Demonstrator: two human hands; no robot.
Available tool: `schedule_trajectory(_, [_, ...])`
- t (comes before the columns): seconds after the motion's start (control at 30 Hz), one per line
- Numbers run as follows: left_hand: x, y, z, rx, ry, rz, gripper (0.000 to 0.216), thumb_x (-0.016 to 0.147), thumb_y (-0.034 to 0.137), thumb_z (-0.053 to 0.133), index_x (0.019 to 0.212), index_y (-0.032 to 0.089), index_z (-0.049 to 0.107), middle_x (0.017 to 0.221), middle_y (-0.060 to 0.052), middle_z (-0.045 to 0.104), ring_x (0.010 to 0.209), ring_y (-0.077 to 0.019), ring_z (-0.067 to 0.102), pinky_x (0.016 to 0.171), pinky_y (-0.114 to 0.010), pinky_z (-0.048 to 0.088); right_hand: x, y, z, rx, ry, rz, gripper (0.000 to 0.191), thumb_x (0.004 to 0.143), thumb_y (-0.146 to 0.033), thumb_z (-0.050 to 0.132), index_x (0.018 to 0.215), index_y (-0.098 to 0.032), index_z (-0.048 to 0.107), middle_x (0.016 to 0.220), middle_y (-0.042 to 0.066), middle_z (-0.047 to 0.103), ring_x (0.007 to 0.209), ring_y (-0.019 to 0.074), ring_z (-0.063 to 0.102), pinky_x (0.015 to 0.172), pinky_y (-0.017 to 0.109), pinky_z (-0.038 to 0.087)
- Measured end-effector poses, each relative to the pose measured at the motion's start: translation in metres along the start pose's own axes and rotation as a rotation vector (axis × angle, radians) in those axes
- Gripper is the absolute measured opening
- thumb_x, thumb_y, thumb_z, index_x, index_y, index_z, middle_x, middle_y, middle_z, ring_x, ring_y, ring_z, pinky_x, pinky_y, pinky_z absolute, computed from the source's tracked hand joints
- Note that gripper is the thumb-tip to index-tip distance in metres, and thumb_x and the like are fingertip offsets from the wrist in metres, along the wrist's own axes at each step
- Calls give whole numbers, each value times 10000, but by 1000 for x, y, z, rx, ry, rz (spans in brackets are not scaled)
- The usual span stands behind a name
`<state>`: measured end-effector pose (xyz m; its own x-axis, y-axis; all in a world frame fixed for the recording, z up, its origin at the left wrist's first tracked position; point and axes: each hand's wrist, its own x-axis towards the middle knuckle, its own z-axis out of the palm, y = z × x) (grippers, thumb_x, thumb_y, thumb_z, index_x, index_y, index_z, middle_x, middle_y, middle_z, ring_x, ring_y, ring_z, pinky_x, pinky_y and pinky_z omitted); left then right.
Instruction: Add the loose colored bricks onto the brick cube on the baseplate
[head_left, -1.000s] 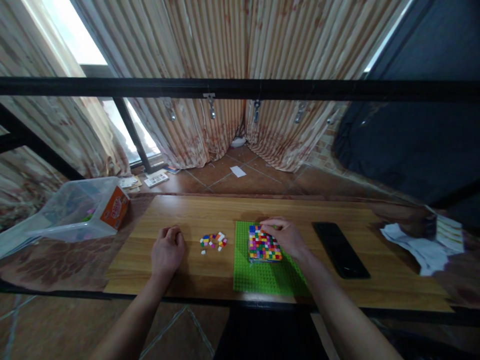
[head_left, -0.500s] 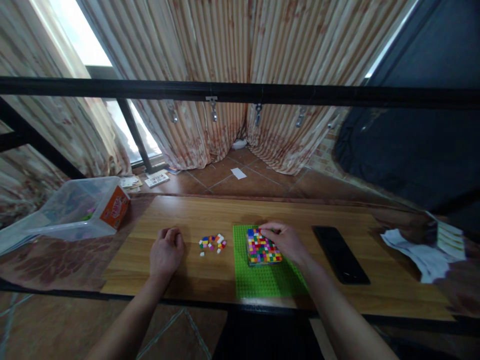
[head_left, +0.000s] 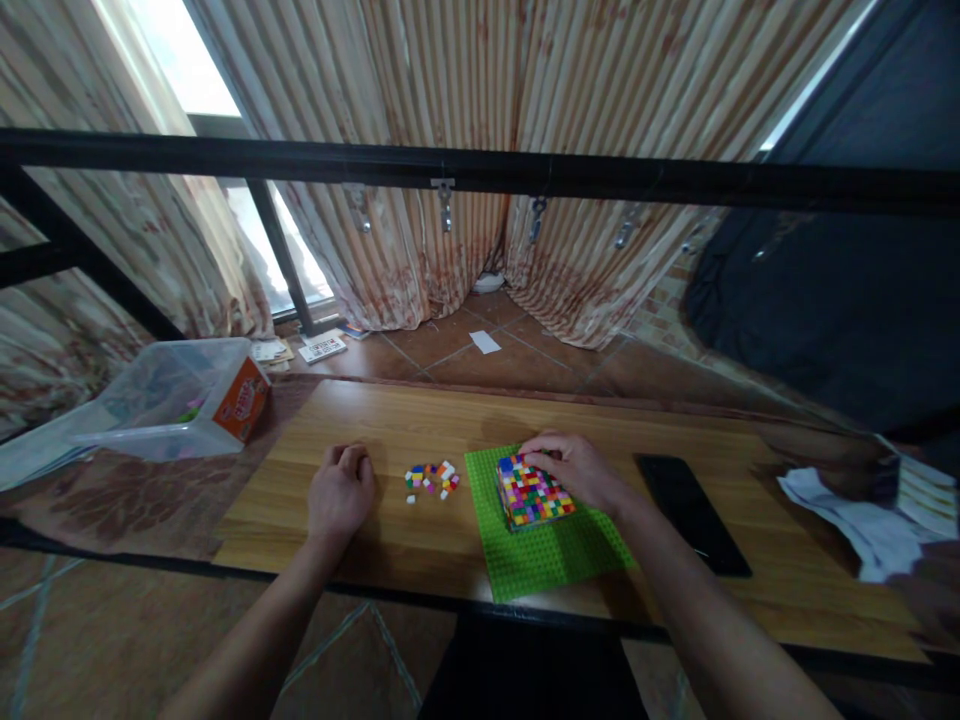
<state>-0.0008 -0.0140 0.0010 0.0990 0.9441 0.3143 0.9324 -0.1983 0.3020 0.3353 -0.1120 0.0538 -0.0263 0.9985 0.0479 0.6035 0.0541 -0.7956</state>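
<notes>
A square block [head_left: 534,495] of small multicoloured building bricks stands on a green studded baseplate [head_left: 517,568]. My right hand [head_left: 581,470] reaches over from the right, its thumb and fingers closed at the block's far edge. Whether a loose brick sits between the fingertips is hidden. On the bare wood to the left rests my left hand [head_left: 343,492], fingers curled in, with nothing visible in it. Between that hand and the baseplate lies a loose group of small bricks [head_left: 431,478] in white, yellow, red, blue and other colours.
A black phone [head_left: 690,515] lies right of the baseplate on the wooden table [head_left: 405,410]. Crumpled white paper [head_left: 847,520] is at the table's right end. Beyond the left end stands a clear plastic bin [head_left: 180,400]. A black bar [head_left: 480,165] crosses above the table.
The baseplate and the block on it have turned slightly anticlockwise, with my right hand still at the block's far edge. My left hand stays in place on the table. The camera view has shifted slightly.
</notes>
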Motion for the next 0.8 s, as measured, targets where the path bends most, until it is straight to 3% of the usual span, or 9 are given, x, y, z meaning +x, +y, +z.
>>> schedule_trajectory(0.53, [-2,2,-1,22,0,0,286,925,286,428,1037,190,673,1110,-83,643,907,-215,659,785,-315,501,3,1,-4,-123,-55,-64,209,894,-304,561,938,-227,751,936,39,691,865,178,637,792,306,455])
schedule_trajectory(0.8, [-1,2,-3,34,-8,2,298,922,288,424,1059,187,669,1110,-93,644,911,-213,657,801,-315,495,-10,4,11,-52,140,-20,203,874,-314,575,921,-240,757,942,46,712,873,184,649,812,326,477])
